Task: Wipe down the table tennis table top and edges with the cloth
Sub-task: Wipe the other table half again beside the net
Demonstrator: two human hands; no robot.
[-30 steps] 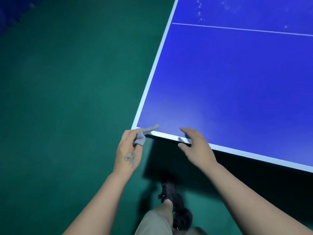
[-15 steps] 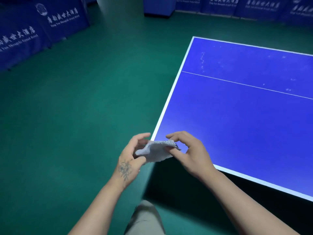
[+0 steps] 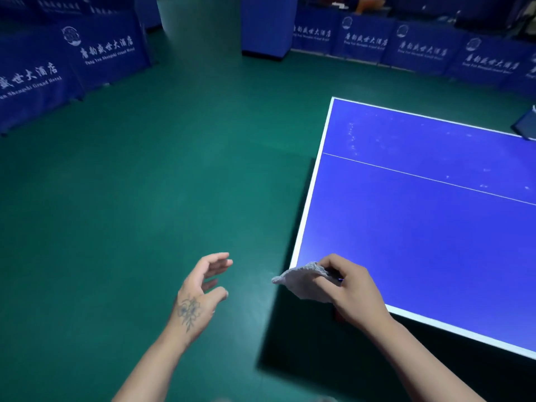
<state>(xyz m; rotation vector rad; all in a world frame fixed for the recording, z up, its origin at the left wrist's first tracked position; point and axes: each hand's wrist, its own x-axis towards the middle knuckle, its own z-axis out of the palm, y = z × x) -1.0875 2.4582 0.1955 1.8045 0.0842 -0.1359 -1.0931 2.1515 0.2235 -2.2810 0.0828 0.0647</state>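
Note:
The blue table tennis table (image 3: pixel 420 227) fills the right side, with a white edge line and a thin white centre line. White specks dot its far half. A grey cloth (image 3: pixel 304 281) lies over the table's near left corner, pinched by my right hand (image 3: pixel 352 291), whose fingers curl round it. My left hand (image 3: pixel 203 288), with a flower tattoo on its back, hovers over the green floor left of the corner, fingers relaxed and holding nothing.
Green floor (image 3: pixel 145 198) spreads to the left and beyond the table. Blue printed barriers (image 3: pixel 95 56) line the left and far sides, with a blue pillar (image 3: pixel 268 24) at the back. A dark object (image 3: pixel 526 124) sits at the table's far right edge.
The cloth passed from my left hand to my right hand. My left hand let go and moved left, away from the corner. The view has lifted to show more of the room.

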